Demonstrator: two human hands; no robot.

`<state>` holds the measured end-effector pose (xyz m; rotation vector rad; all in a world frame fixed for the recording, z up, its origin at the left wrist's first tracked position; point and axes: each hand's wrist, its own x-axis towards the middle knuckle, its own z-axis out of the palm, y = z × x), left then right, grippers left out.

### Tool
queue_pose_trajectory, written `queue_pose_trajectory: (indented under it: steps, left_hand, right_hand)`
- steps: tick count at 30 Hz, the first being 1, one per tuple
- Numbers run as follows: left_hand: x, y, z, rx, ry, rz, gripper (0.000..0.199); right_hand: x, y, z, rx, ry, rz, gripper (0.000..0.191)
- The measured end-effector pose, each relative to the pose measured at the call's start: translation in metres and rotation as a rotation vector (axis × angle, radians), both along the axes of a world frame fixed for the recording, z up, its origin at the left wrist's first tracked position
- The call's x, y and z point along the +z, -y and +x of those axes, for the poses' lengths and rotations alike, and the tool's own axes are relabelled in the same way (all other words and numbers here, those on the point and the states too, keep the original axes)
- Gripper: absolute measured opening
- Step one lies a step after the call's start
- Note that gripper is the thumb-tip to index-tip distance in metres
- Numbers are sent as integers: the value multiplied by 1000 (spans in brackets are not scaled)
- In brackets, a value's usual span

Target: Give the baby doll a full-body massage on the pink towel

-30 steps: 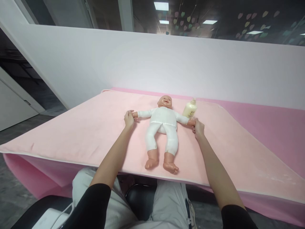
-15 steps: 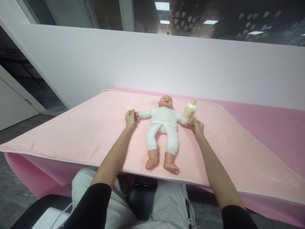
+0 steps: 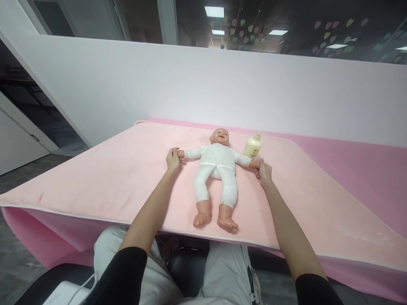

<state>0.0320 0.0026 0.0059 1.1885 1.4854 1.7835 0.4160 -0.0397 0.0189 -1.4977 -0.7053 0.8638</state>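
A baby doll point(image 3: 218, 156) in a white outfit lies on its back, arms spread to both sides and bare feet toward me. My left hand point(image 3: 173, 160) is closed around the doll's hand on the left side of the picture. On the right side, my right hand point(image 3: 263, 170) pinches the doll's other hand. A pale yellow pump bottle point(image 3: 252, 146) leans at a slant just beyond the doll's right-side arm, close to my right hand.
The doll lies on a light pink cloth point(image 3: 104, 173) over a darker pink cover point(image 3: 359, 169). Behind the table stands a white partition point(image 3: 203, 84). My legs are below the front edge, and a white device point(image 3: 65, 293) is at lower left.
The view has shifted very slightly. Both hands keep their hold on the doll's hands, with only a small shift of the fingers on the right.
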Motion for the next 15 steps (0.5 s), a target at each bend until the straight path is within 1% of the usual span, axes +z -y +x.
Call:
queue_pose_trajectory:
  steps: [3, 6, 9, 11, 13, 15]
  left_hand:
    - [3, 2, 2, -9, 61, -33, 36]
    - [6, 2, 4, 17, 152, -27, 41]
    - [11, 1, 3, 39, 293, -49, 53]
    - [14, 1, 3, 36, 347, -82, 60]
    - [15, 1, 3, 18, 347, -89, 58]
    - [14, 2, 3, -3, 308, -61, 43]
  right_hand:
    - [0, 0, 0, 1, -13, 0, 33]
    - [0, 0, 0, -1, -24, 5, 34]
    - [0, 0, 0, 0, -28, 12, 36]
    - [0, 0, 0, 6, -23, 20, 36]
    - [1, 1, 0, 16, -25, 28, 37]
    - [3, 3, 0, 33, -28, 36, 36]
